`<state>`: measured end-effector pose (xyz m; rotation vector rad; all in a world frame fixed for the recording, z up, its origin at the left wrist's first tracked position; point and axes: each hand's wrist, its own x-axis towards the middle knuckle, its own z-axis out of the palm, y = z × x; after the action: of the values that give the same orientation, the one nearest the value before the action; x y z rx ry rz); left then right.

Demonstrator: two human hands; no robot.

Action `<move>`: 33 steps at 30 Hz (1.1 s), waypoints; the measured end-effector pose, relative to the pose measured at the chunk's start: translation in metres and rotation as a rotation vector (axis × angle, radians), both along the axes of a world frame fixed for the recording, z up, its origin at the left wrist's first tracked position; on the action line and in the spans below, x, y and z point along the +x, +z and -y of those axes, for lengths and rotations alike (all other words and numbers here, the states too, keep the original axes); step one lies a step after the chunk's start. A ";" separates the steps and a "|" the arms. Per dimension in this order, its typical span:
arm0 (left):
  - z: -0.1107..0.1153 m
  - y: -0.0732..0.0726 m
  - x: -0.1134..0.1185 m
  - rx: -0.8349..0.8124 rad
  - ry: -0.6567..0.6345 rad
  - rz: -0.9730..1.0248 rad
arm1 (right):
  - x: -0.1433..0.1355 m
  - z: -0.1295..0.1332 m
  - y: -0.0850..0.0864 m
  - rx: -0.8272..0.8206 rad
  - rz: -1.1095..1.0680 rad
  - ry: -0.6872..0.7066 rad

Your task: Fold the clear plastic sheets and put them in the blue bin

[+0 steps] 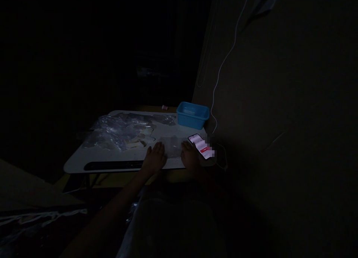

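Note:
A clear plastic bag [173, 146] lies flat near the front edge of the white folding table [165, 130]. On its left side rests my left hand [155, 159], fingers stretched out and palm down. My right hand [190, 156] lies at the bag's right side in the same way, beside a lit phone [201, 147]. Both hands touch or nearly touch the bag's edges, and neither is wrapped around anything. The room is very dark, so the finer detail of the fingers is hard to make out.
Crumpled clear plastic bags [117, 129] cover the table's left half, with pale flat pieces [137, 143] among them. A blue plastic basin [192, 120] stands at the back right. Behind the table is a small pinkish-white item [165, 107]. A white cable [222, 64] hangs along the right wall.

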<state>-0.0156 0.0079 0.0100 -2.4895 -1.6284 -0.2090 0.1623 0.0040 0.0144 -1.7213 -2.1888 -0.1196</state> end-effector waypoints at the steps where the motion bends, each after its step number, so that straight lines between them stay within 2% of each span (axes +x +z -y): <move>1: 0.000 -0.001 0.000 0.004 0.000 -0.005 | -0.004 0.000 0.003 0.004 0.016 0.019; 4: -0.001 -0.003 0.000 0.017 0.000 -0.026 | -0.016 -0.004 0.005 0.009 0.064 0.096; 7: -0.001 -0.004 0.000 0.031 0.014 -0.051 | -0.018 -0.008 -0.002 -0.012 0.099 0.122; 12: 0.001 -0.002 0.002 0.025 0.037 -0.045 | 0.002 -0.009 -0.019 0.052 0.110 0.081; 16: 0.001 -0.001 0.004 0.003 0.054 -0.047 | 0.015 -0.007 -0.024 0.121 0.136 0.087; 22: -0.002 -0.006 -0.001 0.016 0.060 0.039 | 0.015 -0.008 -0.029 0.203 0.131 0.082; 26: -0.008 0.000 -0.001 0.068 0.089 0.124 | 0.015 -0.009 -0.031 0.209 0.133 0.079; 28: -0.012 0.004 0.005 0.087 0.046 0.123 | 0.014 -0.008 -0.030 0.196 0.135 0.071; 31: -0.019 0.006 0.023 0.057 -0.142 0.085 | 0.013 -0.007 -0.027 0.183 0.137 0.058; 33: -0.021 0.004 0.036 0.005 -0.203 0.067 | 0.013 -0.006 -0.025 0.170 0.141 0.064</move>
<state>0.0202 0.0285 0.0136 -2.6706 -1.3939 -0.3236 0.1754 0.0099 -0.0109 -1.5917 -2.2573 -0.4102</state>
